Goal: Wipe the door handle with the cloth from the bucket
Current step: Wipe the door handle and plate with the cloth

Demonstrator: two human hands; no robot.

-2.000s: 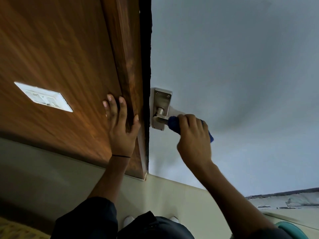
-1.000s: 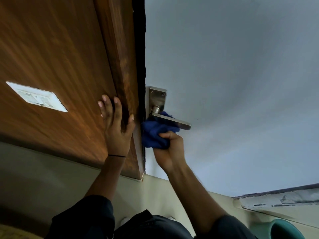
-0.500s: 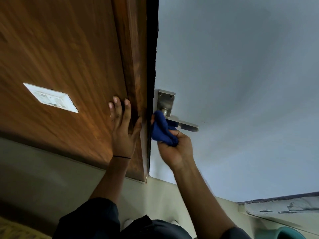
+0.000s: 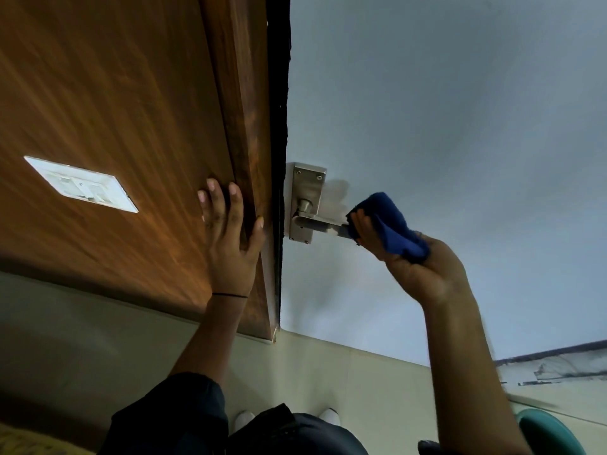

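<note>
A silver lever door handle [image 4: 315,223] on its metal backplate [image 4: 305,192] sits at the left edge of the pale grey door [image 4: 443,126]. My right hand [image 4: 417,267] is closed around a bunched blue cloth [image 4: 391,226], which covers the outer end of the lever. My left hand [image 4: 230,244] lies flat with fingers spread on the brown wooden panel [image 4: 115,126], its thumb at the wooden frame beside the door edge.
A white switch plate [image 4: 80,183] is set in the wooden panel to the left. The rim of a teal bucket [image 4: 551,431] shows at the bottom right. Pale floor tiles and white shoes [image 4: 244,420] appear below.
My right hand slid the blue cloth from the base of the handle near the door edge out to the lever's right end. The left hand stayed flat on the wood.
</note>
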